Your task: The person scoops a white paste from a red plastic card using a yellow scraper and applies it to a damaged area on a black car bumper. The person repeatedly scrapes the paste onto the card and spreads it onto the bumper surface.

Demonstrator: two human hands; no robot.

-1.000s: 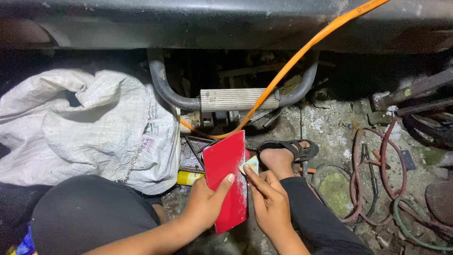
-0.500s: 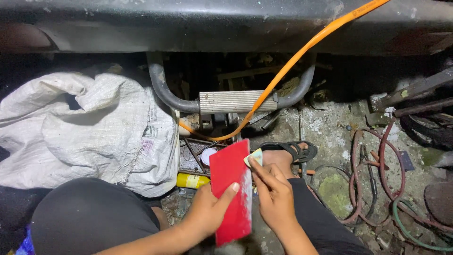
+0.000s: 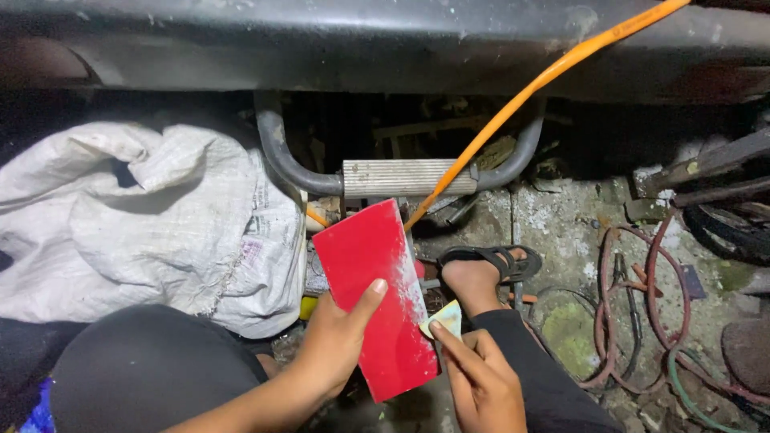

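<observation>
1. Two hands work above the floor (image 3: pixel 561 224), in front of a ribbed metal bar (image 3: pixel 401 178).
2. Left hand (image 3: pixel 341 337): grip closed on the red panel (image 3: pixel 373 297), held tilted with the thumb across its face.
3. Right hand (image 3: pixel 477 381): grip pinching a small pale sanding pad (image 3: pixel 445 319) against the panel's right edge.
4. White sack (image 3: pixel 144 216): lies left of the panel.

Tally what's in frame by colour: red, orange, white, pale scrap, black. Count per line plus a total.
Red: 1, the flat red panel, held by the left hand.
Orange: 1, the orange hose.
White: 1, the white woven sack.
Pale: 1, the small pale scrap, pressed to the panel's edge by the right hand.
Black: 1, the black sandal.
Total: 5
</observation>
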